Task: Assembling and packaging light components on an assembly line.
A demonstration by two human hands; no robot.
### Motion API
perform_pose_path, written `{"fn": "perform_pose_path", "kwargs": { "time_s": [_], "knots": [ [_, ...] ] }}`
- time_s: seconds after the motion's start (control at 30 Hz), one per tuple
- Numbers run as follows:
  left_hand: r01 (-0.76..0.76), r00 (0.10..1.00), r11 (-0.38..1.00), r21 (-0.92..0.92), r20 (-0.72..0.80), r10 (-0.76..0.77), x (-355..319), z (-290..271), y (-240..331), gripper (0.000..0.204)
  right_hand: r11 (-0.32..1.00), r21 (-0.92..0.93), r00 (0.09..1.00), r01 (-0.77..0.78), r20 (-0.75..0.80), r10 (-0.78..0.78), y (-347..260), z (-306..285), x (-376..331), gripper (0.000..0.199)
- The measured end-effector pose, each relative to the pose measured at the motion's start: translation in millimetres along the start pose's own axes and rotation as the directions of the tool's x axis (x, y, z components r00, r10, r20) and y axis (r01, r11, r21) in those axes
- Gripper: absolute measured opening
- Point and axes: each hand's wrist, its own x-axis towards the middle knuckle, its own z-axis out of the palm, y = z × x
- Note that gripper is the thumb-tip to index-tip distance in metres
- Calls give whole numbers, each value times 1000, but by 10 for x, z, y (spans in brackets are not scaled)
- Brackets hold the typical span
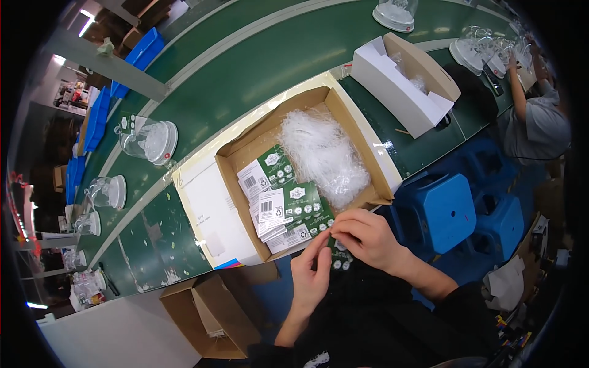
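My left hand (311, 276) and my right hand (370, 241) meet at the near edge of a shallow cardboard box (241, 213). Their fingertips pinch together at the upper end of a small green printed card (339, 260), which hangs between them. Any thin strand at the fingertips is too small to make out. Inside the box, just beyond my hands, lies a spread pile of green and white cards (274, 207). Beside it, on the right, is a tangled bundle of thin whitish strands (322, 153).
The box rests on a flattened white carton (205, 205) on a green bench (230, 73). Clear domes (161, 142) stand along it. A white open box (392, 92) sits at right. Blue stools (445, 211) and a brown carton (211, 322) are below. A co-worker (537, 119) works far right.
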Motion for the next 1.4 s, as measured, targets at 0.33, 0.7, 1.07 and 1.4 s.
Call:
{"fn": "perform_pose_path", "kwargs": {
  "time_s": [0.33, 0.7, 1.07, 1.4],
  "knots": [
    [168, 978, 886, -432, 188, -94, 47, -52, -123, 27, 990, 123, 997, 75, 20, -78, 28, -42, -54, 14],
    [-81, 993, 997, 14, 82, 79, 71, -71, -204, 12, 890, 443, 990, -110, 127, 59, 28, 6, -128, 11],
    [-162, 985, 978, 134, 76, 153, 139, -71, -296, 16, 841, 517, 985, -160, 136, 104, -128, -19, -72, 18],
    [-439, 897, 868, 232, 54, 439, 161, -46, -482, 21, 796, 565, 976, -219, 121, 183, -70, 83, -124, 20]
  ]
}}
